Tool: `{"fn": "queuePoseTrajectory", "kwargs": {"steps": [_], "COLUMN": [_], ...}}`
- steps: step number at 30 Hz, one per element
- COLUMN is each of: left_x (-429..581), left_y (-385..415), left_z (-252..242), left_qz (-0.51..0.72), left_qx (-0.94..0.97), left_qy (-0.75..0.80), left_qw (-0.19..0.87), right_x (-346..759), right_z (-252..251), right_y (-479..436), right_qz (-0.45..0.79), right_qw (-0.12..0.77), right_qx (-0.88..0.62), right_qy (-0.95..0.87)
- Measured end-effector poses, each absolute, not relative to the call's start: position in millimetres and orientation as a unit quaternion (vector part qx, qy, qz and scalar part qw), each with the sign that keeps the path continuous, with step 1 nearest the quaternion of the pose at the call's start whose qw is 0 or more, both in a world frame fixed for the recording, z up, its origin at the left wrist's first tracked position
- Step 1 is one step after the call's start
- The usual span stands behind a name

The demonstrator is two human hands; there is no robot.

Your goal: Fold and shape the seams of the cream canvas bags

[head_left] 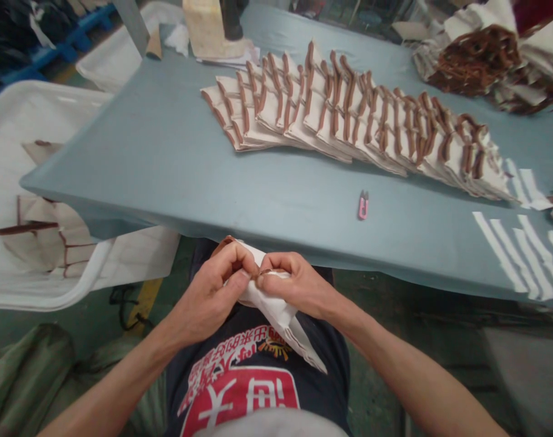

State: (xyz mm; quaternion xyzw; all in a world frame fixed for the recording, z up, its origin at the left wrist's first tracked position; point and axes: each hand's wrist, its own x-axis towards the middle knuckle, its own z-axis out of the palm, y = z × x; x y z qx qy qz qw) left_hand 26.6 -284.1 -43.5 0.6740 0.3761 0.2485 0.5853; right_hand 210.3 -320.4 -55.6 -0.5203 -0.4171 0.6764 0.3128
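In front of my chest, a folded piece of white canvas (278, 312) with brown trim at its upper end hangs from both hands. My left hand (207, 297) pinches its upper edge between thumb and fingers. My right hand (289, 284) grips the same fold right beside it, the fingertips of both hands nearly touching. Part of the brown trim is hidden behind my fingers. The table edge lies just beyond my hands. Pink thread snips (363, 205) rest on the blue-grey table (167, 152), out of reach of neither hand's fingers but touching neither.
A long overlapping row of folded canvas pieces with brown trim (349, 121) lies across the table, with white strips (515, 255) at the right. A heap of canvas and brown trim (474, 60) sits top right. A white bin (39, 200) holding cloth stands left.
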Motion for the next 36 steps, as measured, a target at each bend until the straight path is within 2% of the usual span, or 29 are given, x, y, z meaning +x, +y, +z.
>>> {"fn": "queuePoseTrajectory", "kwargs": {"steps": [4, 10, 14, 18, 21, 25, 30, 33, 36], "left_x": [24, 25, 28, 28, 27, 26, 31, 36, 38], "left_y": [-284, -275, -266, -260, -259, -265, -276, -278, -275], "left_z": [-42, -40, -46, -49, -45, -37, -42, -42, -34], "left_qz": [0.237, 0.155, 0.069, 0.049, 0.051, 0.062, 0.169, 0.222, 0.212], "left_qx": [0.672, 0.71, 0.686, 0.668, 0.708, 0.793, 0.849, 0.842, 0.807], "left_qy": [0.382, 0.357, 0.288, 0.227, 0.208, 0.211, 0.226, 0.221, 0.227], "left_qw": [0.589, 0.587, 0.665, 0.707, 0.673, 0.569, 0.447, 0.439, 0.502], "right_x": [220, 233, 236, 238, 241, 245, 251, 254, 251], "right_z": [-50, -38, -37, -39, -41, -43, -41, -41, -40], "right_y": [-322, -326, -323, -322, -324, -330, -331, -327, -323], "right_qz": [0.683, 0.535, 0.5, 0.516, 0.523, 0.536, 0.573, 0.585, 0.604], "right_qw": [0.285, 0.248, 0.242, 0.254, 0.273, 0.297, 0.299, 0.303, 0.324], "right_qx": [-0.504, -0.55, -0.521, -0.492, -0.482, -0.477, -0.439, -0.424, -0.389], "right_qy": [-0.445, -0.592, -0.648, -0.654, -0.648, -0.63, -0.624, -0.621, -0.615]}}
